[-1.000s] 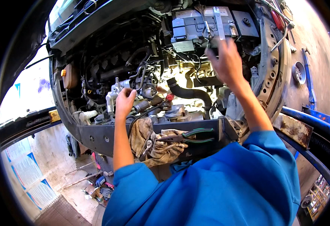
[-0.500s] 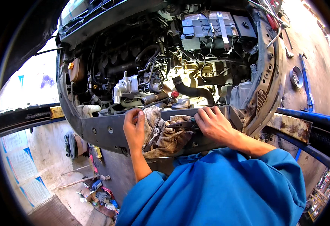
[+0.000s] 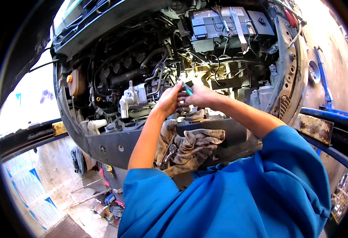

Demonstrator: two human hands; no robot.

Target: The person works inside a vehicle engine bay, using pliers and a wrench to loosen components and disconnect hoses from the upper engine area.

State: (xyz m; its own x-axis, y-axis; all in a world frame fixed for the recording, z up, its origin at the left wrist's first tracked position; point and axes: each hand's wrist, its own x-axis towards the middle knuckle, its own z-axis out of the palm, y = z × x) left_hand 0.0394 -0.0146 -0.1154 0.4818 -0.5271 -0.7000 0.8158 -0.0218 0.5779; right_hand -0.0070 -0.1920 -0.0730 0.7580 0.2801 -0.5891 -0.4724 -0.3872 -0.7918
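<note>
Here, over the open engine bay [image 3: 114,67], both hands meet just in front of the engine. The right hand [image 3: 203,96] has its fingers wrapped round a small tool with a teal handle [image 3: 187,89]; only the handle's tip pokes out between the two hands, so I can't tell what kind of tool it is. The left hand [image 3: 169,101] is curled in close against it, fingertips [image 3: 178,88] pressed near the same spot, though whether they pinch the tool or only steady it is hidden.

The tool looks light and stiff, an easy thing to hold, and I'd judge the coloured handle the proper place to grip it; in a greasy bay it could well be slippery.

Below the hands a pair of dirty work gloves [image 3: 190,146] lies crumpled on the dark front crossmember [image 3: 110,144], with a metal wrench [image 3: 168,152] resting on them. A black battery [image 3: 225,25] sits at the back, and a yellow-capped reservoir [image 3: 75,81] stands off to the left. Both blue sleeves [image 3: 237,194] fill the foreground.
</note>
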